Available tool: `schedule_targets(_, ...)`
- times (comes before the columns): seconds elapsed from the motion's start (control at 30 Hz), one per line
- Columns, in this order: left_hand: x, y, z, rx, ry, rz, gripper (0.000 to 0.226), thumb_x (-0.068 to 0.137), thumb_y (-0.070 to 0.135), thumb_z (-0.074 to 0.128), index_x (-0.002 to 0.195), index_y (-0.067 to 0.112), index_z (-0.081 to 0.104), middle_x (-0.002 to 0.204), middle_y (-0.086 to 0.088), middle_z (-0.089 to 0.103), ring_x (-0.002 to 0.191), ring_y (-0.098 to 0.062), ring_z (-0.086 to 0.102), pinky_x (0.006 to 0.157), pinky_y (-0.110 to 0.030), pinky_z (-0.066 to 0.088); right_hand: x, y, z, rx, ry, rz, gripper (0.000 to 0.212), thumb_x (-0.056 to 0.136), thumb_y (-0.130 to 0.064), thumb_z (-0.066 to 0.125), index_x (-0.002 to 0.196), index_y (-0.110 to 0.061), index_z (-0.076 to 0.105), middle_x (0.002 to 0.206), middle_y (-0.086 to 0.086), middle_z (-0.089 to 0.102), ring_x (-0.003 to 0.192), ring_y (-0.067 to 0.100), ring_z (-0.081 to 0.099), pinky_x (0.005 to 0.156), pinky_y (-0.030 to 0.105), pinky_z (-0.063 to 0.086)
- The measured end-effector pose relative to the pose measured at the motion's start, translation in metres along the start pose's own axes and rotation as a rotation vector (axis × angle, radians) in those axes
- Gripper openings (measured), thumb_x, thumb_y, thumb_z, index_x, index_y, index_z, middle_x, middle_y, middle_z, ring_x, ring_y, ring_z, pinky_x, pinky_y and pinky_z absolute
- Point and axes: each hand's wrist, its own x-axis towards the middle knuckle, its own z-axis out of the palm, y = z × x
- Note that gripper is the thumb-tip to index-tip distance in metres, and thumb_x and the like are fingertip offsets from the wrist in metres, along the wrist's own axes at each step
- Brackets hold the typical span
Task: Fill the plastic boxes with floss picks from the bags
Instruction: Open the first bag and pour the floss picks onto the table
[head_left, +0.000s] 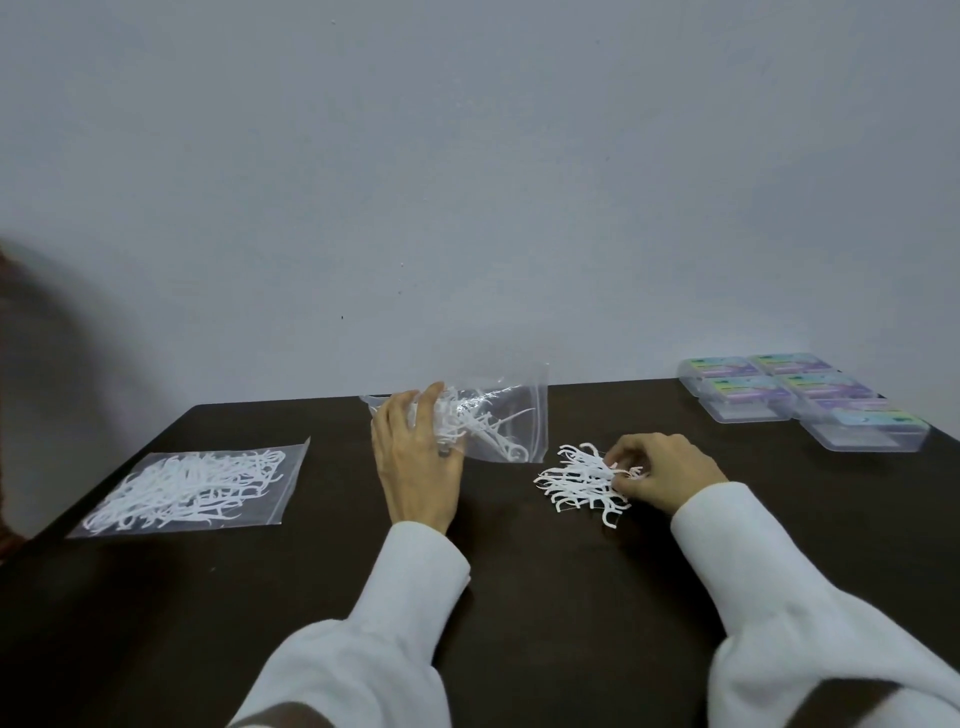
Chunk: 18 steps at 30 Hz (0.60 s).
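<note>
A: What could go wrong for the person from here?

B: The loose heap of white plastic floss picks (582, 480) lies bare on the dark brown table (519, 597), just right of the open clear zip bag (498, 415). A careless sweep of the white sleeve (737, 525) could scatter the picks, and their hooked ends look likely to tangle, so a pinch may drag extras along.

A: And the bag itself?

B: It is limp and half lifted, with picks still inside. If the left hand (415, 457) tilts it the wrong way, they could spill out beside the heap.

A: How do the hands stand?

B: The left hand has its fingers curled over the near-left edge of the open bag, gripping the film (a ring shows on one finger). The right hand (660, 473), right of the bag, has its fingers bent in and pinches picks at the heap's right side.

A: And the boxes?

B: The lidded clear plastic boxes with purple labels (800, 400) sit well to the right of the bag, at the table's far edge, all looking closed, so nothing seems filled yet. A second, flat clear zip bag of picks (192, 488) lies well to the left.
</note>
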Motion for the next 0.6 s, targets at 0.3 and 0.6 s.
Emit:
schedule_targets(0.3,-0.002,0.005,0.001,-0.015,-0.005,0.014,0.06,0.072,0.02,0.08,0.127,0.02,0.055,0.121,-0.009,0.053,0.117,-0.023,0.04,0.098,-0.044,0.045,0.001,-0.002,0.009,0.35,0.198,-0.237,0.018,0.09,-0.009,0.057,0.093,-0.025,0.065,0.102,-0.01,0.064,0.099,0.006,0.058,0.087,0.01,0.041)
schedule_targets(0.6,-0.012,0.029,0.001,-0.21,-0.076,0.144,0.066,0.071,0.016,0.076,0.129,0.026,0.046,0.122,-0.007,0.049,0.118,-0.015,0.034,0.095,-0.037,0.046,-0.011,-0.028,0.009,1.003,-0.134,-0.233,0.02,0.094,-0.016,0.047,0.109,-0.02,0.06,0.111,0.002,0.063,0.079,0.018,0.069,0.066,0.023,0.057)
